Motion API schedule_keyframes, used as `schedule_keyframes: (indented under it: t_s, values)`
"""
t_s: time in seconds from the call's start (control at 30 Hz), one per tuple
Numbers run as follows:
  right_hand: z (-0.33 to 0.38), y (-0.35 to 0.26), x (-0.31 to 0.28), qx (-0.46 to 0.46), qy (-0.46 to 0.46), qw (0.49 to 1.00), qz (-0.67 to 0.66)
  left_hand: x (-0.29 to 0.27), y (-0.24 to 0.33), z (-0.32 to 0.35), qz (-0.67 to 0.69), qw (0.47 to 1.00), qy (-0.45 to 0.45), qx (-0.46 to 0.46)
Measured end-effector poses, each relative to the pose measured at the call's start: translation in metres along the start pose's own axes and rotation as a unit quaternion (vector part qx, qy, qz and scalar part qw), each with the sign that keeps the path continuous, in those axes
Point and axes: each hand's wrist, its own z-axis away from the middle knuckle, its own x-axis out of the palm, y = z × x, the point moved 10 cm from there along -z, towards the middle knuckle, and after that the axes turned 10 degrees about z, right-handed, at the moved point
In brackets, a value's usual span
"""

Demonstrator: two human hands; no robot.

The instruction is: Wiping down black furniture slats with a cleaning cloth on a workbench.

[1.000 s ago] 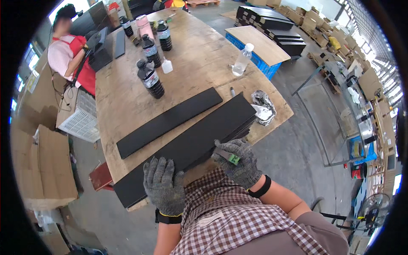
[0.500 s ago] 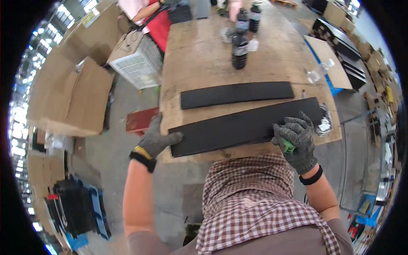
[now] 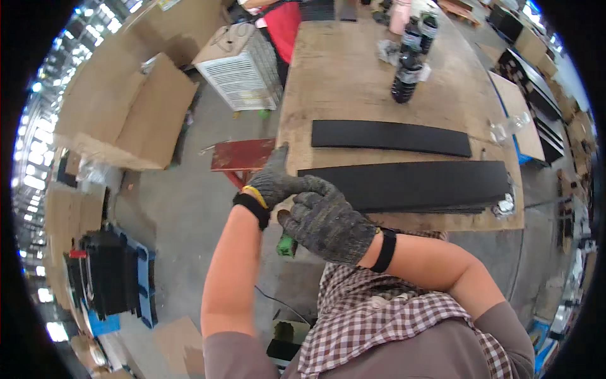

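Note:
A long black panel (image 3: 410, 183) lies along the near edge of the wooden table (image 3: 353, 76), with at least one more panel edge showing beneath it. My left hand (image 3: 270, 180), in a grey knit glove, grips the panel's left end, its thumb reaching over the top. Crossing in front of it, my gloved right hand (image 3: 331, 221) is closed around a green object (image 3: 286, 246) that pokes out below the fingers; its kind is unclear. The right hand hides the panel's left corner. Farther back lies a second, narrower black panel (image 3: 391, 138).
Dark bottles (image 3: 407, 79) stand toward the back of the table. A clear plastic bottle (image 3: 508, 126) and crumpled foil (image 3: 505, 204) sit by the right edge. Left of the table are a red stool (image 3: 243, 155), a white slatted crate (image 3: 240, 72) and a large carton (image 3: 145, 120). A person in red stands beyond.
My right hand has swept left from the panel's right end to its left end, carrying the green object. My left hand stays at the left end. The whole view has turned.

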Motion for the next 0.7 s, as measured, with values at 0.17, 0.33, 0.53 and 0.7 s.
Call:
schedule_keyframes:
  t_s: [0.17, 0.33, 0.53, 0.7]
  values:
    - [0.043, 0.034, -0.021, 0.028, -0.08, 0.996, 0.028, 0.005, -0.004, 0.001, 0.062, 0.998, -0.02, 0.01]
    - [0.135, 0.115, -0.104, 0.138, -0.126, 0.979, 0.086, 0.002, 0.02, 0.01, 0.003, 1.0, -0.01, 0.027]
    - [0.242, 0.191, -0.209, 0.367, -0.002, 0.908, 0.203, -0.006, 0.034, 0.008, -0.146, 0.987, -0.013, 0.071]
    - [0.304, 0.204, -0.246, 0.448, 0.133, 0.872, 0.146, 0.053, 0.129, 0.018, -0.491, 0.861, 0.011, 0.13]
